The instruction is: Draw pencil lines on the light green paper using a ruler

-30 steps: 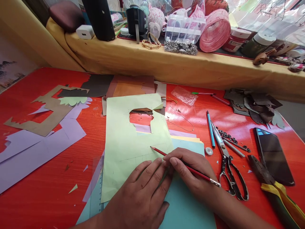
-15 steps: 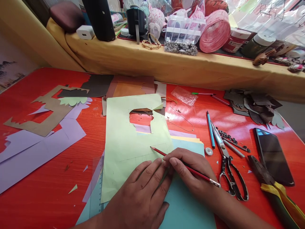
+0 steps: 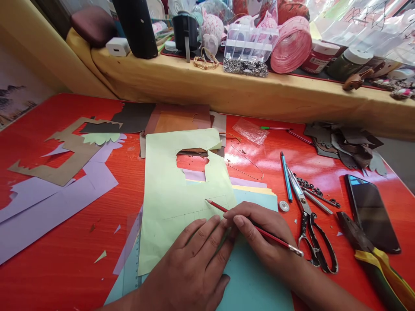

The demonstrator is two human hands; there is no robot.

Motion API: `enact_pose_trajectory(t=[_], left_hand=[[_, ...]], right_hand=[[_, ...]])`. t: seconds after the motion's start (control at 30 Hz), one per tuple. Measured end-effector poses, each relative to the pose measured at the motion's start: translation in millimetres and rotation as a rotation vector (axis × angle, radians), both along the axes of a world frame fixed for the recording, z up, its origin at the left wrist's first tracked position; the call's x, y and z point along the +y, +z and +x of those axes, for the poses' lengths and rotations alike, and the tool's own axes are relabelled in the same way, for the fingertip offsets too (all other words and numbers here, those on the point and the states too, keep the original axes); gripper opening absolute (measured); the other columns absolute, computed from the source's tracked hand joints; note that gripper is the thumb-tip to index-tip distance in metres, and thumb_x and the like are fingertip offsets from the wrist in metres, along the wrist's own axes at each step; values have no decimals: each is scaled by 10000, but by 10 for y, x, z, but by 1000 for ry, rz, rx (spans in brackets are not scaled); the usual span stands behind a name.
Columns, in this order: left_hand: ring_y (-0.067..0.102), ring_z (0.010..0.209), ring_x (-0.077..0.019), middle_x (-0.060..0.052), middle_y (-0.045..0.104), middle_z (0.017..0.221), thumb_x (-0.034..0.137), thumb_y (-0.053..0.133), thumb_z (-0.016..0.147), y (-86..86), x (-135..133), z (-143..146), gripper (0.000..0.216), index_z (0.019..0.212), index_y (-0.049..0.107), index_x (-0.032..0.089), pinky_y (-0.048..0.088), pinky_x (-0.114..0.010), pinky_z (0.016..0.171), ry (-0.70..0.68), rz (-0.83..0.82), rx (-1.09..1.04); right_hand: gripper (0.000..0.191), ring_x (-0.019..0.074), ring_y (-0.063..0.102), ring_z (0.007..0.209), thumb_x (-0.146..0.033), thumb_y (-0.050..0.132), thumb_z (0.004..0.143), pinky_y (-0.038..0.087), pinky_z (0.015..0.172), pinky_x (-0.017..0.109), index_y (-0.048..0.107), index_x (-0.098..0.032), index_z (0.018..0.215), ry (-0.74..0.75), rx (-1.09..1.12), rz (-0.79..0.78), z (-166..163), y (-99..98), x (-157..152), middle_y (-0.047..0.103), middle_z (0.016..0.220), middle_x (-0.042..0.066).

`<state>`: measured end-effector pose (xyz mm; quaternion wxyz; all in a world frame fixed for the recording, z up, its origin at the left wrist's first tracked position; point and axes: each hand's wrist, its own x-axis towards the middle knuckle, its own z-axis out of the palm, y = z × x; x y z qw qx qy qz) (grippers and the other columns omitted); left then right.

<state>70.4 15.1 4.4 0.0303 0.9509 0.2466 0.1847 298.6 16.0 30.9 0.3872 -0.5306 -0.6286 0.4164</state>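
Observation:
My left hand [image 3: 194, 263] lies flat with fingers stretched out on a pale green sheet of paper [image 3: 171, 190] that has a cut-out hole near its top. My right hand [image 3: 262, 235] is closed around a red pencil [image 3: 220, 208], whose tip rests on the green sheet by faint pencil grid lines. The green sheet lies over a stack of light blue [image 3: 256, 280], yellow and lilac sheets on the red table [image 3: 65, 268]. A transparent ruler edge shows under the stack at the lower left.
Scissors [image 3: 308, 220], a teal pencil [image 3: 286, 175], a phone [image 3: 371, 211] and yellow-handled pliers [image 3: 376, 259] lie to the right. Brown [image 3: 61, 157] and lilac paper offcuts lie left. A yellow ledge [image 3: 227, 86] at the back carries boxes, ribbon and jars.

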Motion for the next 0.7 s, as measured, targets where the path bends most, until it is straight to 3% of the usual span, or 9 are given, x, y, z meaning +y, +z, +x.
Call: enact_pose_trajectory(t=[0.2,0.53,0.7], left_hand=[[448,1593,-288,-133,617,1633,425,566,1132,11,-1,4,546,1583,608,121,301,-422,1331,-5,3,17],[454,1584,-265,-119,633,1621,429,575,1131,7,-1,-2,565,1604,588,121,262,-407,1350,0,-8,-9],[432,1600,-272,-117,617,1637,446,577,1127,1,-8,-5,587,1619,571,127,308,-407,1338,1,14,17]], right_hand=[[314,210,771,738,-416,598,1143,608,645,286,845,-244,1054,-46,50,-33,9,-23,-42,801,842,54],[236,178,767,760,-275,613,1120,602,700,267,836,-247,1051,14,29,-13,1,-11,-13,838,920,35],[255,188,771,749,-341,619,1128,608,684,280,839,-241,1045,4,45,-22,4,-4,-24,840,915,49]])
